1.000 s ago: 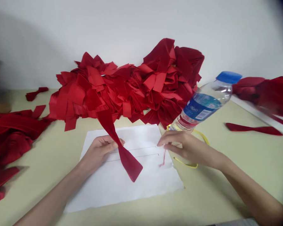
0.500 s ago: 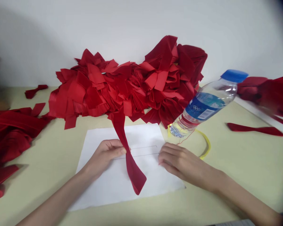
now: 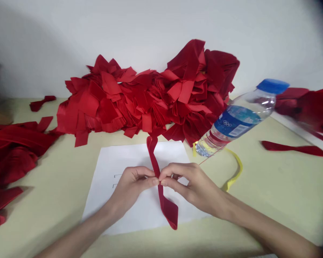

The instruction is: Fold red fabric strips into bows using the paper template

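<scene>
A red velvet ribbon strip (image 3: 170, 212) hangs over a white sheet of paper (image 3: 104, 211), narrowed at its middle. My left hand (image 3: 134, 184) pinches that middle between thumb and forefinger. From the right, my right hand (image 3: 188, 181) meets it there, thumb and forefinger pressed together at the ribbon. A thin red thread (image 3: 208, 157) runs from behind my right hand toward the bottle; whether my right fingertips hold the thread or the ribbon is hidden. Pencil lines show on the paper left of the ribbon.
A large heap of red ribbon pieces (image 3: 140, 100) lies against the wall. A tilted water bottle (image 3: 237, 120) stands right of it, near a yellow band (image 3: 235, 175). More red fabric (image 3: 16, 154) lies at the left, and one red strip (image 3: 293, 147) at the right.
My right hand has moved left to meet my left hand at the ribbon's middle. My left hand and the ribbon have shifted slightly right, and the ribbon has turned. The thread is now stretched straight.
</scene>
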Motion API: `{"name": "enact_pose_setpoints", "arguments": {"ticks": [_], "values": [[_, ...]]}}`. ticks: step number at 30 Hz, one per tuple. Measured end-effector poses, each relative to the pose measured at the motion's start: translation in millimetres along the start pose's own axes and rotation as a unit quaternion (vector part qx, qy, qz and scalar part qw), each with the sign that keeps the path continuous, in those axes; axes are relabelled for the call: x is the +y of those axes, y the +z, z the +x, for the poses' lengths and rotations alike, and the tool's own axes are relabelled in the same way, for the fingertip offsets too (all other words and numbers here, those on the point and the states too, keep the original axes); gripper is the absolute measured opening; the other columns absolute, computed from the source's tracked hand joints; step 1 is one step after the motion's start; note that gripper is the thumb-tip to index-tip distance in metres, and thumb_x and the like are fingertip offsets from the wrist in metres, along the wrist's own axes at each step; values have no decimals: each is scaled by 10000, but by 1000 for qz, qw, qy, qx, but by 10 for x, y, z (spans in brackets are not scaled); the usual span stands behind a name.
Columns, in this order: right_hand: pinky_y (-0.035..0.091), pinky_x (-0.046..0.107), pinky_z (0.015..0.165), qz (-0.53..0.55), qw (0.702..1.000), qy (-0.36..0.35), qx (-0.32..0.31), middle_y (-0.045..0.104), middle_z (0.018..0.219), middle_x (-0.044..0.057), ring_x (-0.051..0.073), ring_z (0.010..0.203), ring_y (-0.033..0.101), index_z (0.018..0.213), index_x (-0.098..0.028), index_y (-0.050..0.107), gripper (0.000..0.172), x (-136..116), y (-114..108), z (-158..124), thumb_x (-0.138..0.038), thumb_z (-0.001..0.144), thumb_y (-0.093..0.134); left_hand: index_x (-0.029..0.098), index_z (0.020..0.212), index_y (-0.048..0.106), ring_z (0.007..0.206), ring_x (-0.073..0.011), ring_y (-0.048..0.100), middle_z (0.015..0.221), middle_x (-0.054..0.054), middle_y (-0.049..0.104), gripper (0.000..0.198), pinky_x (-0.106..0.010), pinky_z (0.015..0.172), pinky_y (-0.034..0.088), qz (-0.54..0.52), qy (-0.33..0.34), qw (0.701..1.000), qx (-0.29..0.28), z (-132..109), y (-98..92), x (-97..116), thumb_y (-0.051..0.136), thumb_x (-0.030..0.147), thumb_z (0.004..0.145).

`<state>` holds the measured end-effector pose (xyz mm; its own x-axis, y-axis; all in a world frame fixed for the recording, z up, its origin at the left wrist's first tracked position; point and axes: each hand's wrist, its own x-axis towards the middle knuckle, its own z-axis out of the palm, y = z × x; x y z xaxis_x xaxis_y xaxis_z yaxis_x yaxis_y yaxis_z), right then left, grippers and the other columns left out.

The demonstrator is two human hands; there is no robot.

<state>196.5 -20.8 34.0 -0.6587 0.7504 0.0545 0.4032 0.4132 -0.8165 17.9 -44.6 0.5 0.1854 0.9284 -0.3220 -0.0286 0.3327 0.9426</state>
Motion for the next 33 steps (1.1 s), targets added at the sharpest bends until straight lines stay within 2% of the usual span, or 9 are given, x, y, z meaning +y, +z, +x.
{"name": "enact_pose_setpoints", "arguments": {"ticks": [3,8,14,22,27,33], "values": [[412,206,621,32,998,44,-4,598,726,-54,77,636,531,882,-212,476,29,19,43,0,-227,885,501,158,641,686,604,-107,495,609,16,620,78,-215,600,376,15,-1,1000,2,-9,-7,14,662,201,701],[386,203,572,69,994,89,-2,535,626,-99,74,575,489,835,-232,329,187,32,56,-8,-235,871,513,167,606,666,600,-107,518,599,24,633,109,-208,594,389,42,22,999,15,-30,-9,10,655,191,712],[403,216,599,77,991,105,-28,579,673,-86,82,602,505,846,-232,346,186,27,38,15,-236,852,532,172,655,689,650,-137,557,658,1,669,78,-239,647,425,95,63,993,13,-46,-22,14,655,199,719],[398,224,600,59,992,98,-54,619,693,-77,97,623,536,864,-234,355,191,47,21,0,-228,831,543,171,644,661,636,-133,522,663,8,623,89,-248,621,400,156,85,984,-6,-68,-78,36,672,224,714],[383,221,559,4,995,96,-41,625,713,-74,92,584,529,842,-233,334,184,23,42,-12,-223,834,518,184,658,663,659,-128,534,697,17,626,75,-246,643,403,194,85,977,-28,-59,-122,46,662,205,730],[400,221,550,19,994,97,-37,612,693,-74,98,579,540,836,-233,320,206,24,76,-11,-212,810,523,182,662,657,651,-116,534,687,24,615,67,-235,634,406,179,100,978,-35,-73,-123,47,662,181,729]]}}
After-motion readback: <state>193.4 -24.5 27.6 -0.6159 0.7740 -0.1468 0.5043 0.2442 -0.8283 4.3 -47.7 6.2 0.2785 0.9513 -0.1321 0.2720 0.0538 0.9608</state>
